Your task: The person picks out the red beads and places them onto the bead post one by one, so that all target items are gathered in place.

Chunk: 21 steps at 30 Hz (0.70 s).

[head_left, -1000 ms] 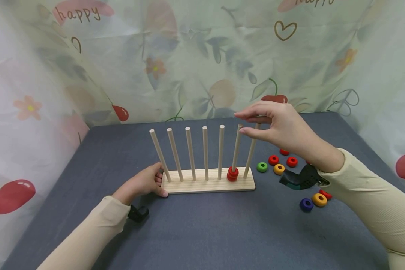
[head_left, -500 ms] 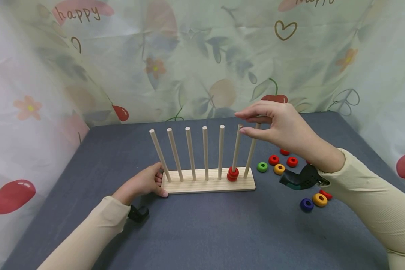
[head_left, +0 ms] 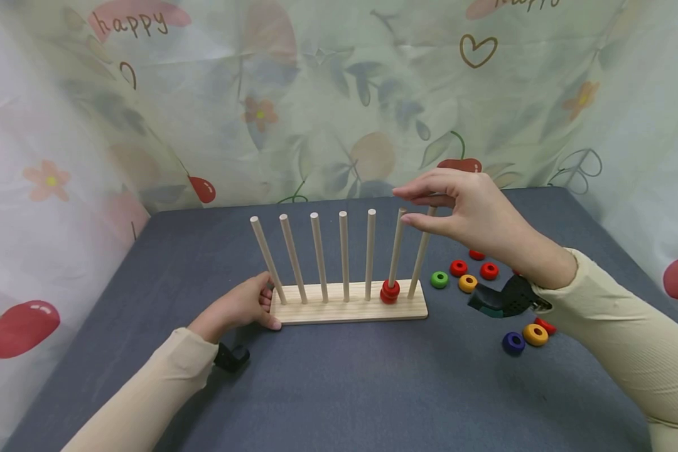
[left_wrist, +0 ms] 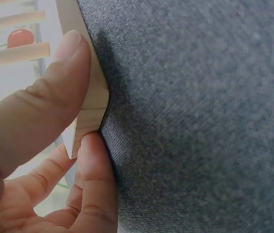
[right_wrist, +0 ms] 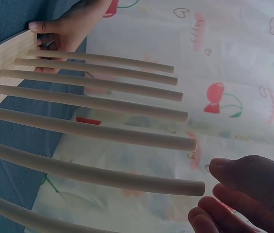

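Table, dark grey (head_left: 316, 389): one, under the pegboard, with patterned cloth (head_left: 311, 94) hanging behind.

Pegboard, pale wood (head_left: 328, 312): one, flat on the table, your landmark for all places below.

Hands, two. Your left hand (head_left: 243, 302) grasps the pegboard's left end, thumb at the near corner. Your right hand (head_left: 469, 204) is above its right end, released — thumb and fingers curve apart, nothing between them, by the tip of the sixth peg (head_left: 396, 248).

Pegs, seven, counted from the pegboard's left: the sixth carries stacked red rings (head_left: 390, 292); the other six look bare. You appear to be early on: one peg begun.

Loose rings, right of the pegboard, not yet on pegs: a green ring (head_left: 439, 279) nearest; beyond it three red rings (head_left: 488, 271) and an orange ring (head_left: 468, 284); closer to you, a blue ring (head_left: 513, 343), a second orange ring (head_left: 535, 334) and a partly hidden red ring (head_left: 545, 326).

Unclear: your right sleeve (head_left: 604, 320) may cover more rings — a red sliver shows at the wrist. The seventh peg (head_left: 420, 255) meets your fingers' outline at its tip and runs out of the right wrist view. You cannot tell whether fingers touch the sixth peg, nor the stack's exact count: two at least.
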Each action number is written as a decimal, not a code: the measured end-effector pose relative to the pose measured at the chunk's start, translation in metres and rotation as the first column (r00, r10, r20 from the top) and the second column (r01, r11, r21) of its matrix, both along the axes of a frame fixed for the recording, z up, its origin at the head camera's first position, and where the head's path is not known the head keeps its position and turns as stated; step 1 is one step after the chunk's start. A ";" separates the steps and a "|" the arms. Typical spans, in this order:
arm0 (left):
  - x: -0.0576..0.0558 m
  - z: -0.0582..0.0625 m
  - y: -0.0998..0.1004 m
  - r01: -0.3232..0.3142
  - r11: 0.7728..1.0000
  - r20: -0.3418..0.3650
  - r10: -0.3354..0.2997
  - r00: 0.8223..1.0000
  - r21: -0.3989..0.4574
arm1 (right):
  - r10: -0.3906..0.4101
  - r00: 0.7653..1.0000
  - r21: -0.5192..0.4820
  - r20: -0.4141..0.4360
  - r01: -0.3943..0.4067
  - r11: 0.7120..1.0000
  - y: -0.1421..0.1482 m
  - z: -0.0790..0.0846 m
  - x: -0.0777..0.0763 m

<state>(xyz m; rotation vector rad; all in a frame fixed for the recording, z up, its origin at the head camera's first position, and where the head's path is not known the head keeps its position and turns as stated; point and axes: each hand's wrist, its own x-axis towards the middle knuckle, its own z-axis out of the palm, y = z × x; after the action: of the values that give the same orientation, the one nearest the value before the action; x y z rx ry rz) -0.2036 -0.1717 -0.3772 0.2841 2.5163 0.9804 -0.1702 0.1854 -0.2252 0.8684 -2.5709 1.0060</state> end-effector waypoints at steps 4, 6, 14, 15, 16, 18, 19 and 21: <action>0.001 0.002 0.001 0.000 1.000 0.002 0.000 1.000 -0.002 | -0.001 1.000 0.002 -0.001 0.001 1.000 0.000 0.000 0.000; 0.001 0.002 0.001 -0.004 1.000 0.005 0.004 1.000 0.001 | -0.001 1.000 0.003 -0.001 0.001 1.000 0.000 0.000 -0.001; 0.000 -0.001 -0.001 -0.003 1.000 0.010 0.003 1.000 0.019 | 0.006 1.000 -0.016 0.014 -0.006 1.000 0.001 0.001 -0.001; 0.000 -0.001 -0.001 -0.003 1.000 0.010 0.003 1.000 0.020 | 0.009 1.000 -0.024 0.015 -0.008 1.000 0.001 0.001 0.000; -0.001 -0.001 -0.001 -0.004 1.000 0.011 0.004 1.000 0.020 | 0.013 1.000 -0.035 0.015 -0.013 0.999 0.001 0.001 0.000; -0.001 -0.001 -0.001 -0.006 1.000 0.010 0.006 1.000 0.018 | 0.019 1.000 -0.057 0.012 -0.018 0.998 0.002 0.001 0.000; -0.001 -0.001 -0.001 -0.010 1.000 0.010 0.010 1.000 0.018 | 0.021 1.000 -0.067 0.007 -0.021 0.998 0.002 0.002 0.000; -0.001 -0.002 -0.001 -0.008 1.000 0.006 0.008 1.000 0.014 | 0.027 1.000 -0.094 0.003 -0.026 0.995 0.002 0.002 0.002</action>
<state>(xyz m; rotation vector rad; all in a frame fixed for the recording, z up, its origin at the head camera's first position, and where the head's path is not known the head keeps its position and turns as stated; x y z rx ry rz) -0.2047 -0.1728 -0.3790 0.2757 2.5080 1.0007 -0.1686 0.1878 -0.2230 0.8789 -2.4995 1.1270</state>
